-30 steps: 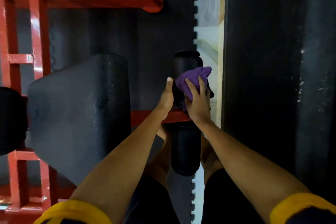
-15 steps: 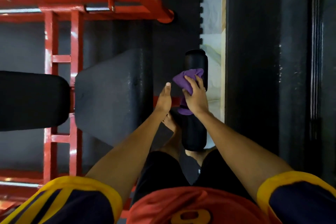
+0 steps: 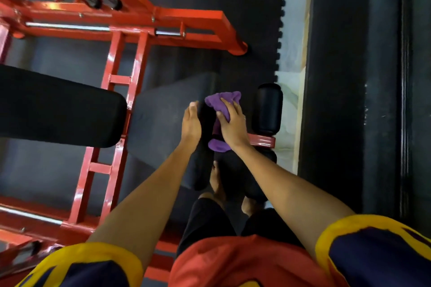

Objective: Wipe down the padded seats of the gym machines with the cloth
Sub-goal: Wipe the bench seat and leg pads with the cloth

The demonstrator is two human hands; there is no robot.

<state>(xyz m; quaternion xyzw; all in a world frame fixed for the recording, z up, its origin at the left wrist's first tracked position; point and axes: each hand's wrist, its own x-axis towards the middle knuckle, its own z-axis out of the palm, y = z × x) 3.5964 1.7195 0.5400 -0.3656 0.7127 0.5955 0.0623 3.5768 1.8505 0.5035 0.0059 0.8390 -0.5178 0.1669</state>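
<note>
My right hand (image 3: 233,123) grips a purple cloth (image 3: 222,100) and presses it against the black front edge of the grey padded seat (image 3: 163,123). The cloth's lower end (image 3: 218,145) sticks out under my wrist. My left hand (image 3: 191,123) lies flat along that same edge with straight fingers, just left of the cloth. A black roller pad (image 3: 268,109) on a red bar stands right of my right hand. A long black back pad (image 3: 58,105) lies to the left of the seat.
The red steel frame (image 3: 121,72) of the machine runs under and behind the pads, with chrome rods at the top. Dark rubber floor mats (image 3: 233,7) end at a pale strip (image 3: 293,77) on the right, beside a black wall (image 3: 349,100). My bare feet stand below the seat.
My hands and the cloth have shifted left, off the roller pad and onto the seat's front edge. The view has swung, showing more of the frame and back pad.
</note>
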